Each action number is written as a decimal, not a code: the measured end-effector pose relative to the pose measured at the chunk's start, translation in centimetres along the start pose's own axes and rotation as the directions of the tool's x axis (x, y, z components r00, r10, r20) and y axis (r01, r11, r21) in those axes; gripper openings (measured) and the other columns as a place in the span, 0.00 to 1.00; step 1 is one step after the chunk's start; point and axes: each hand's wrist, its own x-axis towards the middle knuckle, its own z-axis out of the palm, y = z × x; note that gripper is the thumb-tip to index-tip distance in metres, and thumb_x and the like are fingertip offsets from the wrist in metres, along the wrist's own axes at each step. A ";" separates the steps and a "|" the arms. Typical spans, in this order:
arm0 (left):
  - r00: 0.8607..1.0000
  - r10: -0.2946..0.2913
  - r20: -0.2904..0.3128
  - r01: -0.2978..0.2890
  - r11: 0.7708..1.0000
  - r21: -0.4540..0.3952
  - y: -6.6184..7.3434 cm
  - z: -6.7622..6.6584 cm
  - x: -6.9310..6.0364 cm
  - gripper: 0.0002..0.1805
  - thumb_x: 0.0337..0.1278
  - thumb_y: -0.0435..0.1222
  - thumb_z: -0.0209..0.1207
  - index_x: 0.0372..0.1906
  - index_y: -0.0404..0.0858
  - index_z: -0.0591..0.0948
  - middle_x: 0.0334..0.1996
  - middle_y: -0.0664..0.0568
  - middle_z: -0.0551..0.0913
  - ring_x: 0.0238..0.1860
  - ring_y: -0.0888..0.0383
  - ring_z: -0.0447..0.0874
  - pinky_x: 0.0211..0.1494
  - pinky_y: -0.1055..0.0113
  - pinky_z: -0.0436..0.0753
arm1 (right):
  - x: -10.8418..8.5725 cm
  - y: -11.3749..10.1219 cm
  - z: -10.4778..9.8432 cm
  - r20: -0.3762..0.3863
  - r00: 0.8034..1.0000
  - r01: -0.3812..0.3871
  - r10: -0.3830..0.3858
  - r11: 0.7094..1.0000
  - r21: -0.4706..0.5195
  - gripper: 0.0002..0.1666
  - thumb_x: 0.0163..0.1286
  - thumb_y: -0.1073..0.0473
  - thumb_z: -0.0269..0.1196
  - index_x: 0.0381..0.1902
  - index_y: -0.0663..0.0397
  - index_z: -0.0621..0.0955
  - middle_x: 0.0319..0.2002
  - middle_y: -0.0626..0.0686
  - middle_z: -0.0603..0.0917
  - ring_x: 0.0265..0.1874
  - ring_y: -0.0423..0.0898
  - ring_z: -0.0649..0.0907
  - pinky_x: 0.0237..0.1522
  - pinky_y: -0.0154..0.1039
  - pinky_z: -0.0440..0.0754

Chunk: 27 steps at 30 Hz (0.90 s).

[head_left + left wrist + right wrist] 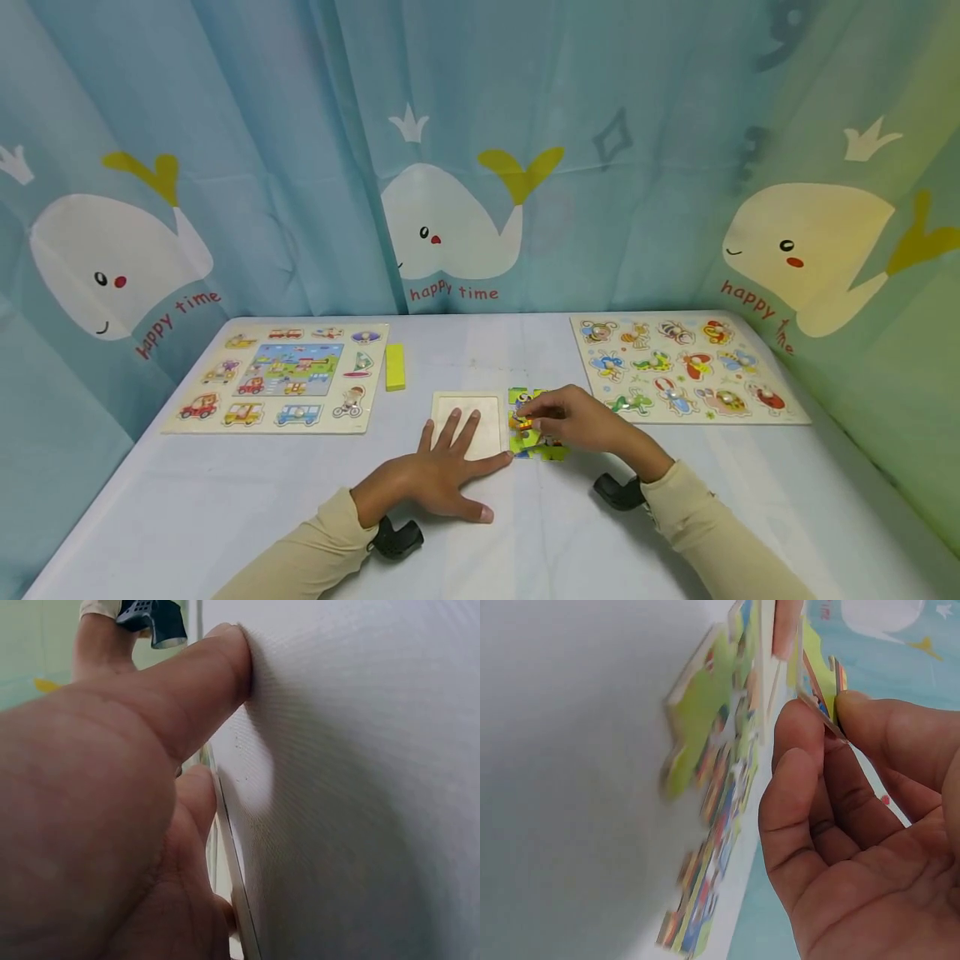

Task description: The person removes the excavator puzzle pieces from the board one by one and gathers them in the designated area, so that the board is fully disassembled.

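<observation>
My left hand [446,479] lies with fingers spread over a square wooden puzzle tray [447,402]; its fingertips rest on the tray and the thumb lies toward the table. My right hand [573,419] pinches a jigsaw piece [821,671] between thumb and fingertips, tilted up off the table. The piece is green with some printed colour, partly hidden by the fingers. Beneath and beside that hand, several green jigsaw pieces [553,454] lie along the tray's right side. In the right wrist view these loose pieces [701,712] look blurred.
At the left lies a vehicle puzzle board [273,419], with a yellow block [395,367] at its right. An insect puzzle board [660,379] is at the back right. A blue whale-print curtain [315,208] hangs behind the white table [517,550].
</observation>
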 end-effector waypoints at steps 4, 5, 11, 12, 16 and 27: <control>1.000 -0.023 -0.001 0.023 1.000 0.011 0.4 -0.4 -0.3 0.41 0.57 0.66 0.55 0.75 0.67 0.56 0.77 0.42 0.30 0.74 0.41 0.19 0.67 0.35 0.33 | -0.5 0.4 -0.4 0.006 1.000 -0.011 0.011 0.999 0.034 0.12 0.69 0.72 0.58 0.48 0.69 0.82 0.43 0.59 0.84 0.32 0.48 0.83 0.35 0.40 0.82; 1.000 -0.025 0.000 0.025 1.000 0.013 0.5 -0.4 -0.3 0.42 0.57 0.66 0.55 0.75 0.67 0.56 0.77 0.42 0.30 0.74 0.41 0.19 0.67 0.35 0.33 | -0.6 0.5 -0.5 0.007 1.000 -0.012 0.012 0.999 0.039 0.12 0.69 0.72 0.58 0.48 0.69 0.82 0.43 0.59 0.84 0.32 0.48 0.83 0.35 0.40 0.82; 0.999 -0.031 0.010 0.031 1.000 0.000 0.5 -0.4 -0.3 0.41 0.56 0.65 0.56 0.75 0.68 0.56 0.77 0.43 0.29 0.74 0.43 0.18 0.68 0.35 0.32 | -1.2 1.1 -0.9 -0.018 1.000 -0.022 0.023 1.000 0.020 0.11 0.68 0.72 0.60 0.46 0.68 0.82 0.41 0.56 0.85 0.32 0.45 0.83 0.36 0.37 0.81; 0.999 -0.031 0.010 0.031 1.000 -0.002 0.4 -0.4 -0.3 0.41 0.56 0.65 0.56 0.75 0.68 0.56 0.77 0.43 0.29 0.74 0.43 0.18 0.68 0.36 0.32 | -1.3 1.1 -0.9 -0.021 0.999 -0.025 0.025 0.999 0.020 0.11 0.68 0.72 0.60 0.46 0.68 0.83 0.41 0.56 0.85 0.32 0.45 0.83 0.36 0.37 0.81; 1.000 -0.030 0.005 0.030 1.000 -0.004 0.4 -0.4 -0.3 0.41 0.56 0.64 0.56 0.75 0.67 0.57 0.77 0.43 0.30 0.74 0.43 0.19 0.68 0.36 0.32 | -1.7 1.3 -1.3 -0.020 0.999 -0.037 0.038 0.999 0.029 0.10 0.67 0.72 0.60 0.45 0.68 0.83 0.43 0.58 0.85 0.33 0.46 0.84 0.36 0.37 0.82; 1.000 -0.029 0.007 0.030 0.999 -0.019 0.5 -0.5 -0.4 0.41 0.56 0.64 0.57 0.75 0.67 0.57 0.77 0.43 0.30 0.74 0.43 0.19 0.68 0.36 0.31 | -3.8 2.6 -3.1 -0.017 0.992 -0.125 0.126 0.991 0.049 0.11 0.66 0.72 0.60 0.45 0.68 0.83 0.42 0.58 0.85 0.31 0.48 0.84 0.34 0.36 0.80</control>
